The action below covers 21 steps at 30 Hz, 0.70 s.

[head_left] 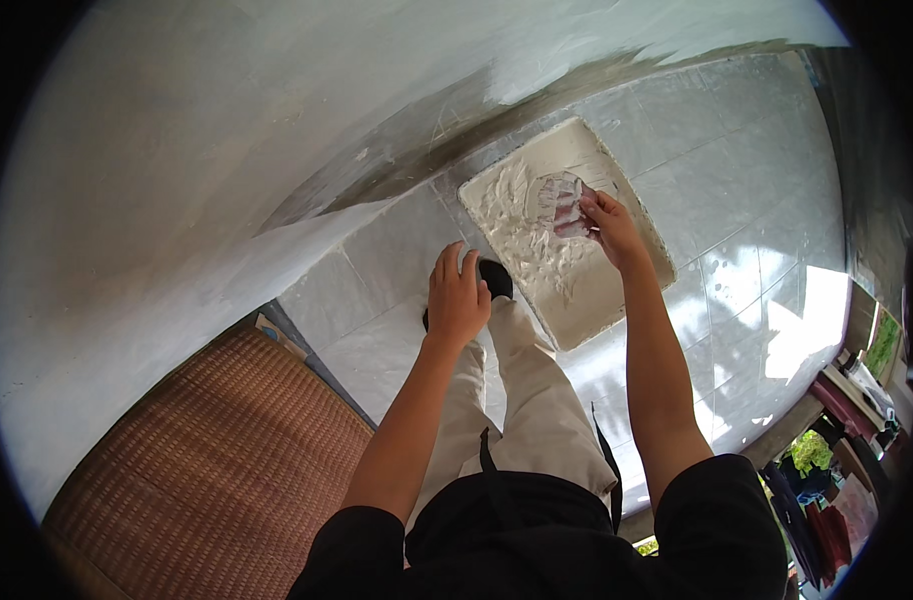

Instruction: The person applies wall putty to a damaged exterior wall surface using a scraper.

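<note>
In my right hand I grip a thin, see-through plastic piece smeared with white; its exact kind I cannot make out. It is above a rectangular tray on the floor. Thick cream-coloured paste lies in the tray, rough and ridged on the left side and smoother toward the near end. My left hand hangs in the air left of the tray, fingers loosely stretched and holding nothing. Below it, a dark shoe stands beside the tray's left edge.
A pale wall with darker grey patches along its base rises on the left. Near left is a woven brown surface. Grey tiles cover the floor, with bright sunlight at the right. Several mixed items are piled at the right edge.
</note>
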Available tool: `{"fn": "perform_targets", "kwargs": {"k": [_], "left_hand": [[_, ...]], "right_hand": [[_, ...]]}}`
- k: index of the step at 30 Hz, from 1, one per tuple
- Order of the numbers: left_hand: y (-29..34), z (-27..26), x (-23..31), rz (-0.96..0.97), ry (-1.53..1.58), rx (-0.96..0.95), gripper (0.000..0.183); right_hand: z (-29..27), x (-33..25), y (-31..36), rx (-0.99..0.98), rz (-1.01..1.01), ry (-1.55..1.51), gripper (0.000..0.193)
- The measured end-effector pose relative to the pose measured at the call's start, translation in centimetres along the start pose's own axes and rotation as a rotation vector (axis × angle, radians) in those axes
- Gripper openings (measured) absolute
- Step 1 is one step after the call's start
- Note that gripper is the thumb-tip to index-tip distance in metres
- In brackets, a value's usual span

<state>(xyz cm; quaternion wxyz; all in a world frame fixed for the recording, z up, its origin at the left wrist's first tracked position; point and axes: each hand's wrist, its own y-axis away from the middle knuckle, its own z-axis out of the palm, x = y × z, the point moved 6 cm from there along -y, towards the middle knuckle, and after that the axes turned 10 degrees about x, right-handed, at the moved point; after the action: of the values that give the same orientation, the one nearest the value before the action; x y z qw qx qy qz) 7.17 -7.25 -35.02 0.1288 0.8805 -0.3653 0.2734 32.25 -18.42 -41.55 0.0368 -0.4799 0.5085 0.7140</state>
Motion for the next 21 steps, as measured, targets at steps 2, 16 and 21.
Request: {"fn": "perform_targets", "kwargs": {"k": [2,16,21], "left_hand": [[-0.4,-0.8,0.4,0.014,0.002,0.024,0.046],[-5.0,-12.7,6.0,0.195,0.145,0.349,0.045],[-5.6,-20.1,8.9,0.269,0.243,0.52,0.04]], "right_hand": [[0.3,-0.9,1.3,0.006,-0.033,-0.056,0.014],[6.5,-17.4,12.7,-0.265,-0.388,-0.421,0.008],[9.3,-25.3,17.9,-0.332,-0.577,-0.469,0.01]]}}
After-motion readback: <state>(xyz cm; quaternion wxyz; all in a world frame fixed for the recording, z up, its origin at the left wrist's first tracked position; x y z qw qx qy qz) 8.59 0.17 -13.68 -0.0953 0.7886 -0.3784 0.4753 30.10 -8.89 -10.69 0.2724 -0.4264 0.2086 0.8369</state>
